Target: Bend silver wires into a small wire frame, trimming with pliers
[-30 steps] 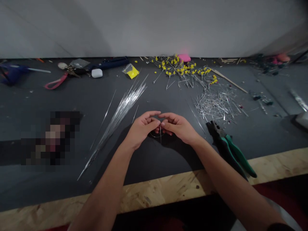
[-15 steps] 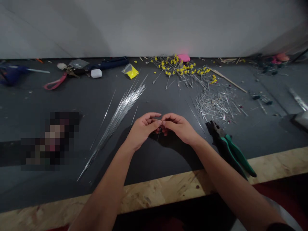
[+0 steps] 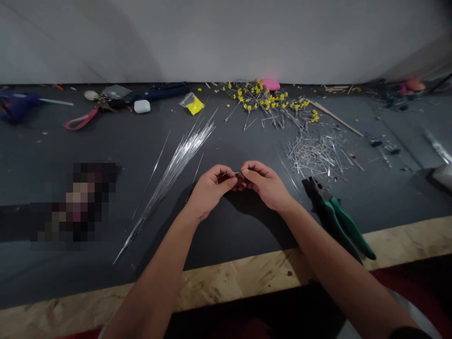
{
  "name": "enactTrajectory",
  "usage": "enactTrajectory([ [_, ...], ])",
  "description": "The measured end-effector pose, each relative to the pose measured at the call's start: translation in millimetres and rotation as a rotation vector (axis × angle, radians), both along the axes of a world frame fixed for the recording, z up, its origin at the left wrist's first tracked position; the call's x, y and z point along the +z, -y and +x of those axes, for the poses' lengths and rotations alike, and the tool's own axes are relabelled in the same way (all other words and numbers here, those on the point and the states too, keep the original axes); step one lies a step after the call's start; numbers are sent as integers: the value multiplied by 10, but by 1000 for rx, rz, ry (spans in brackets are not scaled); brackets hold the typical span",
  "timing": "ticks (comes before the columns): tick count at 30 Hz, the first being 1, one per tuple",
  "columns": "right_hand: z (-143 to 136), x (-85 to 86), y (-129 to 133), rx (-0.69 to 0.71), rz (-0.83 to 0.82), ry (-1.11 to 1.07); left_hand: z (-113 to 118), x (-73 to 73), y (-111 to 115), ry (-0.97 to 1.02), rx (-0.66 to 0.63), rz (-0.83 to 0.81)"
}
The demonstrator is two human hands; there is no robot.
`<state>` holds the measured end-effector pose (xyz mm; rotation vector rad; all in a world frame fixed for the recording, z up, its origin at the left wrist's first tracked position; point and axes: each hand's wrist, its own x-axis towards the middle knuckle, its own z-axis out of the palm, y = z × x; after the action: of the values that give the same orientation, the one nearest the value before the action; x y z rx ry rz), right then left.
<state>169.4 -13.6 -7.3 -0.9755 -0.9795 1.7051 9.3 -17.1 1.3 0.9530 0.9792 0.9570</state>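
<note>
Close together above the dark tabletop, my left hand [image 3: 213,186] and my right hand [image 3: 263,182] pinch a short thin piece of wire [image 3: 237,173] between thumbs and fingers. The fingers hide most of the wire. Left of my hands lies a bundle of long silvery wires [image 3: 176,162], with a few single ones beside it. A heap of short cut wire pieces [image 3: 314,153] is beyond my right hand. Pliers with green and black handles [image 3: 341,219] lie next to my right forearm.
Wire stems with yellow tips [image 3: 268,100] lie by the wall, near a pink lump [image 3: 270,84]. A small bag of yellow material [image 3: 194,104], a white case [image 3: 141,106], keys with a pink strap [image 3: 83,120] and a blue glue gun [image 3: 19,107] line the back. A wooden stick [image 3: 335,117] lies right.
The wire between my fingers has turned from pointing down toward me to lying roughly sideways. My fingertips have shifted slightly, the right ones upward. Things on the table stay put.
</note>
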Motion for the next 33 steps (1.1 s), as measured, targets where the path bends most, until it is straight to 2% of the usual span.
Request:
enactTrajectory([
  [7, -7, -25, -6, -59, 68, 71, -15, 34, -7, 25, -3, -54],
  [19, -68, -19, 19, -97, -2, -39, 11, -21, -26, 31, 46, 9],
  [26, -68, -28, 11, -132, -18, -16, 66, -5, 3, -45, 86, 45],
  [33, -71, -14, 8, -149, -32, -13, 57, -48, -7, -70, 91, 52],
])
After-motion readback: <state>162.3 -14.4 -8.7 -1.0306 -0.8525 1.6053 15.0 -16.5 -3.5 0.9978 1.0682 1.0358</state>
